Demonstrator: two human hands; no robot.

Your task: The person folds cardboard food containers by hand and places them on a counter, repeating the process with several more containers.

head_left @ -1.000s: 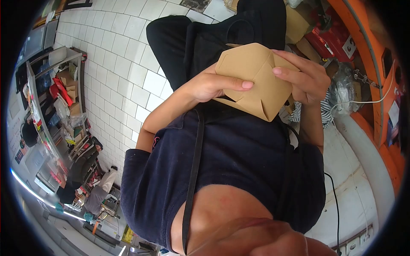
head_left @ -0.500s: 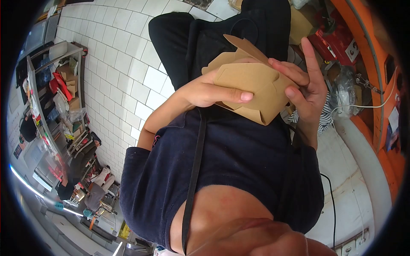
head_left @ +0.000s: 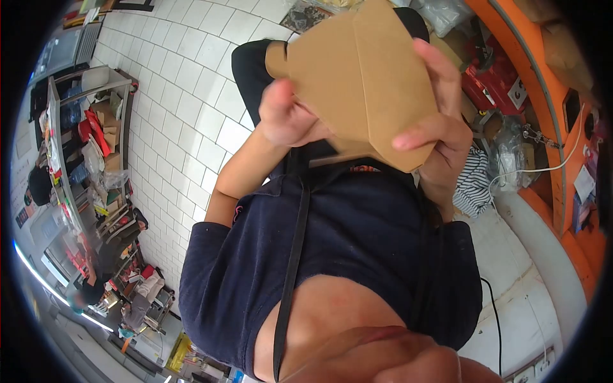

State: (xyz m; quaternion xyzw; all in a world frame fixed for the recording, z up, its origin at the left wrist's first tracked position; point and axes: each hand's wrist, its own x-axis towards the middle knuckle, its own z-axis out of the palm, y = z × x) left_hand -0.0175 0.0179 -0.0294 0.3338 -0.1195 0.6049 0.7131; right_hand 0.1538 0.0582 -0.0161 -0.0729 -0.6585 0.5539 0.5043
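A brown kraft-paper food box (head_left: 357, 83) is held up over my lap, with a broad creased side facing me and a flap standing out at its left. My right hand (head_left: 440, 124) grips its right side, the thumb pressed on the near face and the fingers round the far edge. At the lower left edge is my left hand (head_left: 290, 118), slightly blurred. Its thumb is stretched up, off the near face, and the other fingers are mostly hidden by the box, so their contact cannot be made out.
White tiles cover the floor (head_left: 185, 57). A cluttered metal shelf (head_left: 121, 121) stands at left, with a person (head_left: 96, 281) near it. On the right are an orange frame (head_left: 543, 96), a red box (head_left: 491, 83), clear plastic bags (head_left: 511, 150), a striped cloth (head_left: 472, 182) and a white cable (head_left: 530, 171).
The box has risen away from my chest and turned, bringing a broad creased side into view. My left thumb has come off it. My right hand has closed round its right side.
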